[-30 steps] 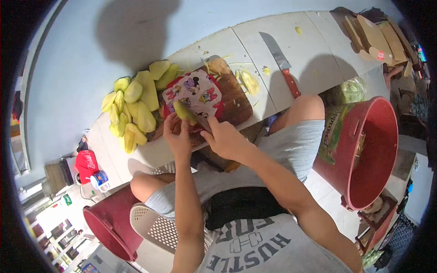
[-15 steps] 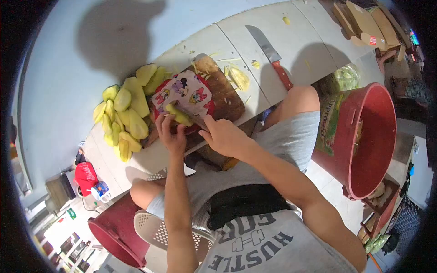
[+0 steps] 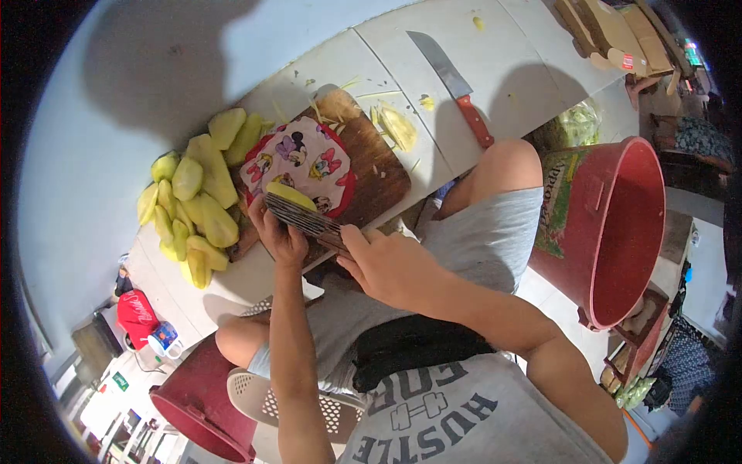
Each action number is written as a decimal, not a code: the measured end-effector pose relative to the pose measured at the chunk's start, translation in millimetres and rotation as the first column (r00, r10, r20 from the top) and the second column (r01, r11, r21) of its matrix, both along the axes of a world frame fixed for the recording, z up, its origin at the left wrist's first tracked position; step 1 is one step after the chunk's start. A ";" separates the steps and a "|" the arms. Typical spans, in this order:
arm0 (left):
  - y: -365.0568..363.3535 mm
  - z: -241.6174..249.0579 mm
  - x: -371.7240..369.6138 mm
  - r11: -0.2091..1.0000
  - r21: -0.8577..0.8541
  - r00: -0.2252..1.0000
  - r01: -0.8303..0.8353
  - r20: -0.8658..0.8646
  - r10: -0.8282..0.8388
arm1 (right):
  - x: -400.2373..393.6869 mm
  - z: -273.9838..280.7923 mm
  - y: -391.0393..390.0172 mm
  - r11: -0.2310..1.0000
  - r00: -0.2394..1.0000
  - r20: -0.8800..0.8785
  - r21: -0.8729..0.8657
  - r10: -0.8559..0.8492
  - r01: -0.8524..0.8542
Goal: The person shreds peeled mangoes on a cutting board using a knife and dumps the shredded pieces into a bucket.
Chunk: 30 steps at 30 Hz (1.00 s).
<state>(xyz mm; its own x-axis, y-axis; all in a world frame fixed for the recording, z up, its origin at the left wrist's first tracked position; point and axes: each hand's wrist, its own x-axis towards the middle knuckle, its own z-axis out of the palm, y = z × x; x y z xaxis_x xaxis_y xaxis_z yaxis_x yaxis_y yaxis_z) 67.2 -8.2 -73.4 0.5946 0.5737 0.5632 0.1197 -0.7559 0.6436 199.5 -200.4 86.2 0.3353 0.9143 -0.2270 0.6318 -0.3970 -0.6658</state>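
Observation:
My left hand (image 3: 280, 238) is closed around a peeled yellow-green fruit piece (image 3: 291, 195), held over the near edge of the cutting board. My right hand (image 3: 390, 263) grips the brown handle of a knife with a dark, many-ridged blade (image 3: 300, 216). That blade lies across the fruit piece, close to my left fingers, and hides part of it. Beneath is a red-rimmed cloth with cartoon figures (image 3: 297, 158), spread on the wooden cutting board (image 3: 379, 166). A pile of peeled fruit pieces (image 3: 202, 178) lies left of the board.
A red-handled knife (image 3: 456, 85) rests on the white tiled surface (image 3: 386, 54) at the far right. Thin fruit shreds lie around the board. A large red tub (image 3: 576, 240) stands at right, and another red tub (image 3: 205, 398) at lower left. Cardboard boxes (image 3: 618, 35) are at upper right.
The ridged knife has swung up and left, from beside the fruit piece to across it, its broad ridged side now showing. The whole view has shifted slightly.

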 end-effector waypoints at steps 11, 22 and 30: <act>-1.5 2.3 -0.5 1.000 -0.022 1.000 -0.009 -0.015 0.009 | 3.6 -43.1 24.0 1.000 0.999 0.050 0.016 0.006 -0.007; 0.0 -2.3 -1.2 1.000 0.000 1.000 0.023 0.011 -0.023 | -0.4 14.3 10.4 0.996 0.999 0.013 -0.082 0.046 -0.045; -1.3 1.9 -4.4 1.000 0.020 1.000 0.001 -0.028 -0.001 | 4.0 -39.7 29.1 1.000 0.999 -0.039 -0.006 0.007 -0.007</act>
<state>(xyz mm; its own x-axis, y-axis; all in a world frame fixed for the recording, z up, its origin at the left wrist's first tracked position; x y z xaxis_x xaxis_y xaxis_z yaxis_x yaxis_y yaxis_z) 62.7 -9.5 -71.5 0.6110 0.5618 0.5578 0.1367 -0.7689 0.6246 203.5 -171.3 46.5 0.3197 0.9150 -0.2459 0.6079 -0.3972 -0.6875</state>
